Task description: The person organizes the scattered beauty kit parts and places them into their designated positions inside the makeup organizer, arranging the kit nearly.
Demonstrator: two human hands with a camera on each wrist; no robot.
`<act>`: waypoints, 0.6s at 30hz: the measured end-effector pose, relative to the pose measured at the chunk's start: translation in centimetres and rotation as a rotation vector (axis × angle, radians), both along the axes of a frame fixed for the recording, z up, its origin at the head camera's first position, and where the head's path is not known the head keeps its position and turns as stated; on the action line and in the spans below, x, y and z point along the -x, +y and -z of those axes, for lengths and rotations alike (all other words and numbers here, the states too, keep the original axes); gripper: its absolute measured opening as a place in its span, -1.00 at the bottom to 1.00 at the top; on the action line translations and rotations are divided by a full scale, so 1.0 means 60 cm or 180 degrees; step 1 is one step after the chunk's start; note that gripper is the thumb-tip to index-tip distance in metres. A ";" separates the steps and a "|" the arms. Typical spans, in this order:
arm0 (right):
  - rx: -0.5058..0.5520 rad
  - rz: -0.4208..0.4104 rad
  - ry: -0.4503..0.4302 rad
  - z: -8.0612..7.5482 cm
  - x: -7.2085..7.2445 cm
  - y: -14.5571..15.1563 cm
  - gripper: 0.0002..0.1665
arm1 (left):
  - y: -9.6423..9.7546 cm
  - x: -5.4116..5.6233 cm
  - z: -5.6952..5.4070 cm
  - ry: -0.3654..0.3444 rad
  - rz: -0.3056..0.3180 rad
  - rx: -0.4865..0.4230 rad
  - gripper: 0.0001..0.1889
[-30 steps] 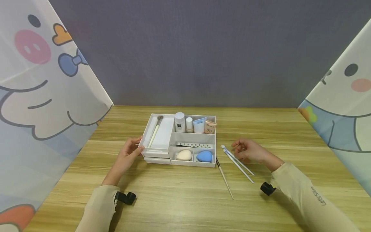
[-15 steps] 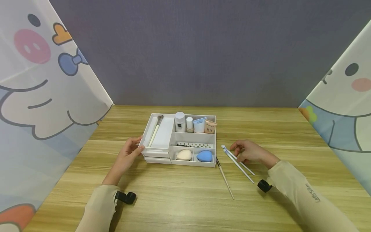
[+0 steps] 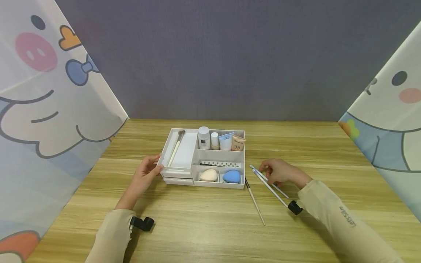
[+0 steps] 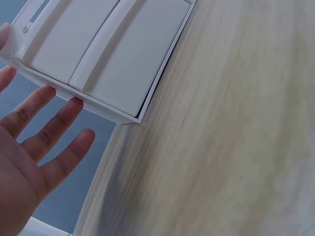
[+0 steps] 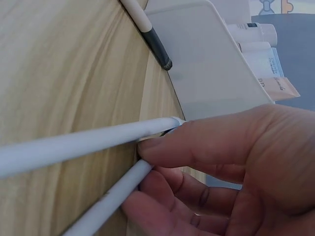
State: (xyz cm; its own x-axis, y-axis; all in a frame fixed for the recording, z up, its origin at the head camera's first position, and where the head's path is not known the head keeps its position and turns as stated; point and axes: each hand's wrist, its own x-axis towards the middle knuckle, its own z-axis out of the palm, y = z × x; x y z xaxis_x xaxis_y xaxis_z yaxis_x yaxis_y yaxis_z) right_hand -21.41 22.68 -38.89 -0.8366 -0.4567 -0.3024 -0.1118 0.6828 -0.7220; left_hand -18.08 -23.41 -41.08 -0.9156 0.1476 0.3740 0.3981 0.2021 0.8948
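Note:
A white makeup organizer with drawers at its front left stands on the table. My left hand rests at its front left corner; in the left wrist view the fingers lie fairly straight against its side. Right of the organizer, my right hand pinches a white-handled makeup brush between thumb and fingers. A second white makeup brush lies close beside it, passing by the thumb tip. Farther left lies a makeup brush with a pale handle and dark ferrule, its head near the organizer's front right corner.
In the organizer are a white bottle, a smaller bottle, a blue tube, a BB tube, a cream sponge, a blue sponge and brushes in the left tray. A grey panel stands behind.
My right hand has moved slightly left and down onto the white brushes and now pinches one, whose head has shifted a little left. My left hand and the organizer stay put.

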 end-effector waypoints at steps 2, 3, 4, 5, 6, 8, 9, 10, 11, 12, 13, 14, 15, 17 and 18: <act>-0.0038 0.0004 0.0003 0.000 0.001 -0.001 -0.50 | 0.000 0.000 0.000 -0.0001 -0.0004 0.0009 -0.75; -0.0057 0.0019 -0.0005 0.000 0.001 -0.002 -0.50 | 0.000 0.000 0.000 0.0001 -0.0007 0.0015 -0.75; -0.0073 0.0014 0.0008 -0.001 0.001 -0.002 -0.49 | 0.000 0.001 0.000 0.0003 -0.0006 0.0016 -0.75; -0.0087 0.0022 0.0015 -0.001 0.001 -0.003 -0.49 | 0.000 0.001 0.000 0.0007 -0.0010 0.0025 -0.75; -0.0106 0.0012 0.0033 -0.001 0.001 -0.003 -0.49 | 0.000 0.001 -0.001 0.0007 -0.0011 0.0029 -0.75; -0.0139 0.0019 0.0051 -0.001 0.001 -0.004 -0.50 | 0.000 0.001 -0.001 0.0003 -0.0024 0.0053 -0.75; -0.0156 0.0026 0.0063 -0.001 0.001 -0.004 -0.50 | 0.000 0.001 -0.001 0.0000 -0.0030 0.0071 -0.75; -0.0158 0.0004 0.0090 -0.001 0.001 -0.004 -0.50 | 0.000 0.001 -0.001 -0.0006 -0.0039 0.0089 -0.76; -0.0162 0.0001 0.0109 -0.001 0.001 -0.003 -0.51 | 0.000 0.001 -0.002 -0.0012 -0.0044 0.0108 -0.76; -0.0160 -0.0013 0.0128 -0.001 0.001 -0.002 -0.51 | 0.000 0.000 -0.002 -0.0023 -0.0049 0.0118 -0.76; -0.0143 -0.0011 0.0130 0.000 0.002 -0.001 -0.51 | 0.000 0.000 -0.002 -0.0028 -0.0055 0.0132 -0.76; -0.0122 -0.0020 0.0137 0.000 0.003 0.000 -0.51 | 0.000 0.000 -0.002 -0.0034 -0.0055 0.0142 -0.76; -0.0104 -0.0011 0.0126 0.001 0.004 0.001 -0.51 | 0.000 0.001 -0.002 -0.0039 -0.0050 0.0148 -0.76; -0.0049 -0.0011 0.0097 0.003 0.006 0.005 -0.51 | 0.000 0.001 -0.003 -0.0049 -0.0051 0.0147 -0.75; -0.0008 -0.0024 0.0076 0.003 0.006 0.007 -0.52 | 0.000 0.001 -0.003 -0.0050 -0.0053 0.0141 -0.76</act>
